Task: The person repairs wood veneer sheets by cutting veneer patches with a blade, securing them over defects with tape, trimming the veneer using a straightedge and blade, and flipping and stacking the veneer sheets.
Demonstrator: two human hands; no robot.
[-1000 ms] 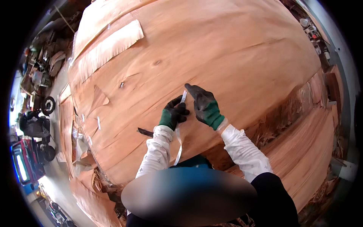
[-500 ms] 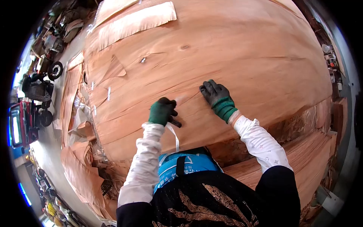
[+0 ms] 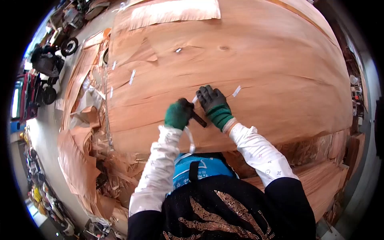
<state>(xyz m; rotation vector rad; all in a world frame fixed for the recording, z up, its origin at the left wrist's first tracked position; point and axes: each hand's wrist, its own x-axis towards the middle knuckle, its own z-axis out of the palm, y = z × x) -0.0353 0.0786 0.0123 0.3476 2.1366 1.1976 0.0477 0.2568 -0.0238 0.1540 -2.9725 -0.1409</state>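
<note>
Here we are with the white tape, its short upper end showing in the gap between two gloved hands, over the near half of the wood sheet. From the left grip that end slants toward the far edge and a touch to the right, pointing at the right fingertips. Below the left hand, a longer tail curls toward the near edge; the fist hides how the two lengths join.

And the left hand, we see, is curled tight around a dark tool, whose long axis runs the other way: out of the fist toward the right and the near edge, its tip just short of the right wrist. The right hand lies palm down on the sheet, fingers together, just beside the tape end; whether they pinch it we cannot tell. Both hands are close to that end, left below it, right alongside.

Outward we go: right of the right fingertips, a short white patch lies tilted on the sheet. Toward the left edge sits another pale patch; toward the far edge, a loose veneer strip. At the near edge, a blue bag meets the person's waist.
</note>
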